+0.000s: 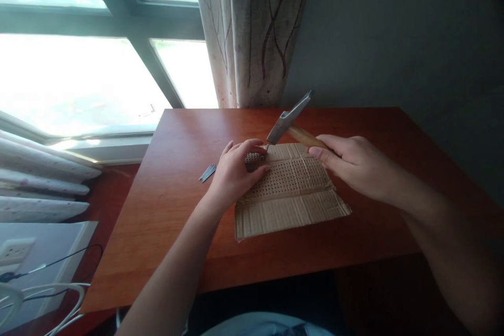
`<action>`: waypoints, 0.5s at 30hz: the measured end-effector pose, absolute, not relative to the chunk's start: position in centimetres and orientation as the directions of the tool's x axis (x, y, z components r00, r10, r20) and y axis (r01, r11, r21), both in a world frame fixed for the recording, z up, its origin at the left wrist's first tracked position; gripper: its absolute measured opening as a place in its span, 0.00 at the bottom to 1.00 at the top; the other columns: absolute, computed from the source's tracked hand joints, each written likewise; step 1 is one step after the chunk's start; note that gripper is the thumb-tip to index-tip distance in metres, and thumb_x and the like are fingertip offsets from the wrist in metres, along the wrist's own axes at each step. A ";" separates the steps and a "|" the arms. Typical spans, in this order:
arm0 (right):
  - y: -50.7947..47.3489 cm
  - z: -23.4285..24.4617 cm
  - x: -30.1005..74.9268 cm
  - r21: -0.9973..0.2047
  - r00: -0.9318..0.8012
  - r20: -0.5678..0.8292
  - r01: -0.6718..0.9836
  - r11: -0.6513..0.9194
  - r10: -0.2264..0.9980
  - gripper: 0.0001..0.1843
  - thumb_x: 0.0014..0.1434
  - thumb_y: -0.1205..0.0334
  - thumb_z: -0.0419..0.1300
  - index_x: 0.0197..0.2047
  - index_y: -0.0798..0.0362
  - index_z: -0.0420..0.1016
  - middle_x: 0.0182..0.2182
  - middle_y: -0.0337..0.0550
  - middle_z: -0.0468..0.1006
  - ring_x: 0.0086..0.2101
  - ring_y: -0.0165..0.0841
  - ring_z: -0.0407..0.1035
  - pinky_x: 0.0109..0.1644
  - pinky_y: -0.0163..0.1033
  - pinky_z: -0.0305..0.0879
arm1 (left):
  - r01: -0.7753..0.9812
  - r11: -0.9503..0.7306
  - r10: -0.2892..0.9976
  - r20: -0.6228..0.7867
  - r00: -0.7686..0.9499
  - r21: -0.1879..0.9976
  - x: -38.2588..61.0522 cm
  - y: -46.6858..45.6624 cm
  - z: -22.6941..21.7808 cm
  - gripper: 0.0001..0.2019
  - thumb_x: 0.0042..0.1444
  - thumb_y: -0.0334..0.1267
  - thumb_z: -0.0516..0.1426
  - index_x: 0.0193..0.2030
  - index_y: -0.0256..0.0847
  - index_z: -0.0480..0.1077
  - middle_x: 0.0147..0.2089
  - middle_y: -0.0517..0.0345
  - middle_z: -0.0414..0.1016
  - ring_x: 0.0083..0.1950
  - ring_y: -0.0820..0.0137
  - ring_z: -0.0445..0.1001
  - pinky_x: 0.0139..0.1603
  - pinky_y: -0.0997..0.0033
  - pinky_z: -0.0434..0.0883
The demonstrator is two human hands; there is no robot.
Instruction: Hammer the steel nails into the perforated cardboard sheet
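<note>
A sheet of brown corrugated cardboard (291,210) lies on the table, its middle punched with rows of small holes. My left hand (240,170) rests at its left side, thumb and forefinger curved about a thin nail (267,150) standing near the far edge. How tightly the fingertips press on it is hard to see. My right hand (346,157) grips the wooden handle of a hammer (289,118). The hammer's metal head is tilted, its lower end just above the nail. Left of my left hand lies a small bunch of loose nails (207,172).
The reddish-brown wooden table (165,210) carries everything. Beyond it hang a patterned curtain (255,37) and a grey wall (386,37); a bright window (79,84) is at left. White cables (51,294) and a wall socket (18,251) show at lower left.
</note>
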State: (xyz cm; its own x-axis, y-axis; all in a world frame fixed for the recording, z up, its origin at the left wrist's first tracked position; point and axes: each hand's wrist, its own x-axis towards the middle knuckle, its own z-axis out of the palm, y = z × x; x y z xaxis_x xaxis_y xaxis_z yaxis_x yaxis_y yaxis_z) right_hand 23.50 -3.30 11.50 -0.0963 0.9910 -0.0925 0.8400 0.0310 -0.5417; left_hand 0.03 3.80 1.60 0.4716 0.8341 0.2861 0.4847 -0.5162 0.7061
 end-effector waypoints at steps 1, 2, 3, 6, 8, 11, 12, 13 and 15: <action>-3.0 11.5 23.6 -0.538 -0.091 -0.094 0.842 0.026 0.991 0.20 0.70 0.47 0.51 0.29 0.49 0.64 0.21 0.34 0.67 0.23 0.28 0.61 0.27 0.38 0.53 | 0.483 -0.517 0.834 0.288 0.471 0.707 0.0 3.8 1.6 0.22 0.55 0.32 0.65 0.55 0.47 0.68 0.50 0.58 0.82 0.58 0.61 0.76 0.68 0.43 0.63; -2.7 11.6 23.7 -0.532 -0.088 -0.099 0.846 0.022 0.991 0.21 0.70 0.47 0.51 0.28 0.49 0.63 0.21 0.33 0.66 0.23 0.28 0.60 0.27 0.38 0.52 | 0.482 -0.518 0.834 0.291 0.469 0.707 0.0 3.8 1.6 0.23 0.54 0.32 0.66 0.56 0.47 0.68 0.50 0.59 0.82 0.58 0.61 0.76 0.68 0.43 0.63; -2.4 11.7 23.8 -0.526 -0.089 -0.108 0.850 0.019 0.990 0.22 0.70 0.46 0.51 0.27 0.49 0.62 0.21 0.34 0.66 0.23 0.28 0.59 0.27 0.39 0.52 | 0.484 -0.517 0.835 0.291 0.468 0.706 0.0 3.8 1.6 0.23 0.54 0.32 0.66 0.56 0.47 0.68 0.50 0.59 0.82 0.58 0.61 0.76 0.68 0.43 0.63; -1.6 12.0 24.2 -0.519 -0.117 -0.148 0.855 0.024 0.982 0.22 0.69 0.46 0.51 0.28 0.50 0.64 0.22 0.35 0.67 0.24 0.29 0.60 0.28 0.39 0.52 | 0.492 -0.514 0.837 0.286 0.466 0.703 0.0 3.7 1.7 0.22 0.55 0.32 0.65 0.55 0.47 0.68 0.50 0.59 0.82 0.57 0.61 0.76 0.67 0.43 0.64; -1.3 12.1 24.3 -0.516 -0.122 -0.156 0.856 0.024 0.980 0.22 0.69 0.45 0.51 0.28 0.50 0.64 0.22 0.35 0.67 0.24 0.29 0.61 0.29 0.39 0.51 | 0.494 -0.515 0.837 0.284 0.468 0.701 0.1 3.7 1.7 0.22 0.55 0.32 0.65 0.55 0.47 0.68 0.51 0.58 0.82 0.58 0.61 0.76 0.68 0.43 0.63; -1.1 12.1 24.1 -0.501 -0.115 -0.166 0.865 0.017 0.979 0.22 0.69 0.45 0.51 0.28 0.50 0.64 0.22 0.35 0.67 0.24 0.29 0.60 0.29 0.40 0.51 | 0.500 -0.514 0.837 0.282 0.468 0.697 0.1 3.7 1.8 0.24 0.54 0.31 0.66 0.56 0.47 0.66 0.51 0.58 0.82 0.59 0.60 0.75 0.68 0.42 0.62; -1.1 12.1 24.0 -0.497 -0.118 -0.176 0.868 0.015 0.977 0.22 0.69 0.46 0.51 0.27 0.50 0.63 0.22 0.35 0.67 0.24 0.29 0.60 0.29 0.40 0.51 | 0.503 -0.513 0.839 0.282 0.466 0.696 0.1 3.6 1.8 0.25 0.54 0.31 0.65 0.57 0.47 0.65 0.51 0.58 0.82 0.59 0.60 0.75 0.69 0.42 0.61; -1.1 12.1 23.8 -0.496 -0.122 -0.185 0.868 0.015 0.975 0.22 0.69 0.47 0.52 0.27 0.50 0.63 0.22 0.35 0.67 0.24 0.29 0.60 0.30 0.40 0.51 | 0.504 -0.512 0.840 0.282 0.464 0.695 0.1 3.6 1.8 0.26 0.54 0.30 0.65 0.58 0.47 0.64 0.51 0.58 0.82 0.60 0.60 0.74 0.69 0.42 0.61; -1.2 12.1 23.6 -0.498 -0.133 -0.189 0.867 0.022 0.973 0.21 0.68 0.47 0.52 0.27 0.50 0.64 0.23 0.35 0.68 0.25 0.30 0.61 0.30 0.40 0.51 | 0.506 -0.512 0.841 0.282 0.463 0.694 0.2 3.6 1.8 0.27 0.54 0.30 0.66 0.59 0.47 0.63 0.51 0.58 0.82 0.61 0.59 0.74 0.69 0.41 0.60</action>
